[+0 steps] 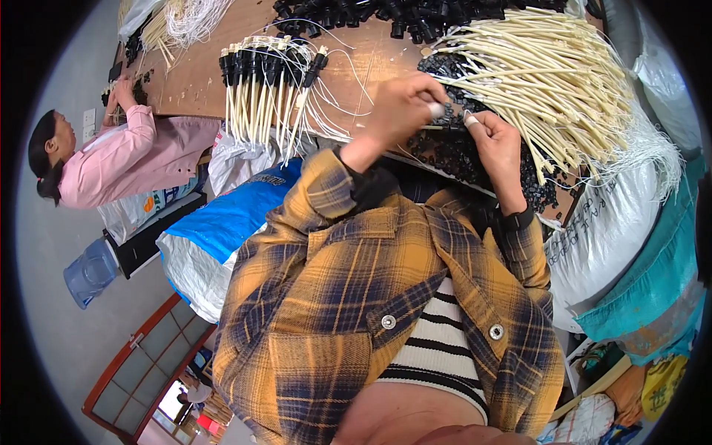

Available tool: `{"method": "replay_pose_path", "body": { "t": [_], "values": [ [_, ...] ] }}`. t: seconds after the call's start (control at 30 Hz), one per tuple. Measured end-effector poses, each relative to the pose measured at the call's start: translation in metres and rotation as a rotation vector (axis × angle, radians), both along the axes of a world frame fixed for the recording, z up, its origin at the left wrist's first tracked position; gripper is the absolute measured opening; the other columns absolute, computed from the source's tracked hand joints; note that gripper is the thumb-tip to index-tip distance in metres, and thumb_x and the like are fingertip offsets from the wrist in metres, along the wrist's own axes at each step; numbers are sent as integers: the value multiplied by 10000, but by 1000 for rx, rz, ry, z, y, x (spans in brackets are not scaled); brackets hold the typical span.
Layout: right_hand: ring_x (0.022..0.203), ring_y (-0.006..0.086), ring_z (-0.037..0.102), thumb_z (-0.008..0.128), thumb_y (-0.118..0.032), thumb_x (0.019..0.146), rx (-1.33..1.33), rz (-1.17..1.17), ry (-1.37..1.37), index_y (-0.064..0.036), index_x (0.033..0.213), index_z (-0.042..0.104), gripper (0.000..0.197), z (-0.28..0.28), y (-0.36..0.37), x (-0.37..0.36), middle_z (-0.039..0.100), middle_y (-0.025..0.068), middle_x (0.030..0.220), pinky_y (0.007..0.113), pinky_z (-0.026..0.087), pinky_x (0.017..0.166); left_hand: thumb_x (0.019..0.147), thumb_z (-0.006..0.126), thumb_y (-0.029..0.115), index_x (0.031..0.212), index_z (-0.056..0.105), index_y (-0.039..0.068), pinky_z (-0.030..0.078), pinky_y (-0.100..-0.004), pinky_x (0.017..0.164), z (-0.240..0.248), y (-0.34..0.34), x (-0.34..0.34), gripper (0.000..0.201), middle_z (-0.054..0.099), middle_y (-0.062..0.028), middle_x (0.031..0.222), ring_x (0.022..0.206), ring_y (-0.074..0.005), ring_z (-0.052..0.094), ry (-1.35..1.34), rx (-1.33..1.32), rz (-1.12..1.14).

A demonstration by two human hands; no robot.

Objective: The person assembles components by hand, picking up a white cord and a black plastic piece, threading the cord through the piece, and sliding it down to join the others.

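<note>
My left hand (pixel 406 108) is curled over the table's near edge, a little blurred, with a white wrap on one finger. My right hand (pixel 496 142) is beside it, thumb and fingers pinched together, also with a white finger wrap. Whatever each hand grips is too small to make out. Around and under them lies a heap of small black plastic pieces (pixel 461 157). To the right of the hands spreads a big pile of cream-coloured sleeved wires (pixel 552 81). On the left, a bundle of cream tubes with black sockets (pixel 259 89) trails thin white wires.
Black sockets (pixel 415 18) are heaped along the back of the brown table (pixel 200 70). A person in pink (pixel 130 159) works at the left end. A blue and white sack (pixel 222 226) stands below the left edge; a stuffed white sack (pixel 612 230) stands right.
</note>
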State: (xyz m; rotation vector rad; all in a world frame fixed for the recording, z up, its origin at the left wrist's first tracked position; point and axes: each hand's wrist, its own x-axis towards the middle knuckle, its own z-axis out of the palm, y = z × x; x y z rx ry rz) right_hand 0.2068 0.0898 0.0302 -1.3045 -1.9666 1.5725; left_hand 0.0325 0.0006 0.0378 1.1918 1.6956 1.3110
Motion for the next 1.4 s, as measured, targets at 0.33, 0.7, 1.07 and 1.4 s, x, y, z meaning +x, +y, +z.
{"method": "replay_pose_path", "body": {
  "t": [0.33, 0.7, 1.07, 1.4],
  "values": [
    [599, -18, 407, 617, -75, 877, -307, -15, 382, 21, 928, 657, 116, 0, -5, -7, 518, -97, 666, 168, 313, 524, 727, 704, -41, 909, 651, 20, 475, -201, 641, -3, 9, 23, 200, 616, -4, 831, 716, -72, 576, 140, 237, 30],
    [572, -30, 382, 641, -83, 892, -305, -66, 474, 20, 965, 665, 128, 11, -6, 2, 540, -83, 675, 143, 290, 503, 728, 687, 25, 1059, 659, 43, 517, -282, 646, -1, 8, 11, 332, 695, -86, 850, 727, -168, 659, 453, 354, -23],
    [514, 96, 502, 653, -46, 830, 794, 433, 71, -86, 1164, 660, 336, 28, -1, 12, 700, 102, 871, 228, 439, 519, 715, 641, 131, 928, 693, 135, 508, -399, 583, 7, -5, 4, 220, 642, -115, 667, 611, -280, 644, 470, 1, -137],
    [532, 19, 333, 748, -101, 806, 146, 166, 51, -16, 1032, 650, 261, 23, -8, -18, 456, -71, 607, 195, 254, 461, 698, 663, 130, 753, 638, 105, 469, -356, 468, 8, -15, 2, 65, 629, -56, 616, 520, -227, 620, 806, 137, -28]
  ]
}}
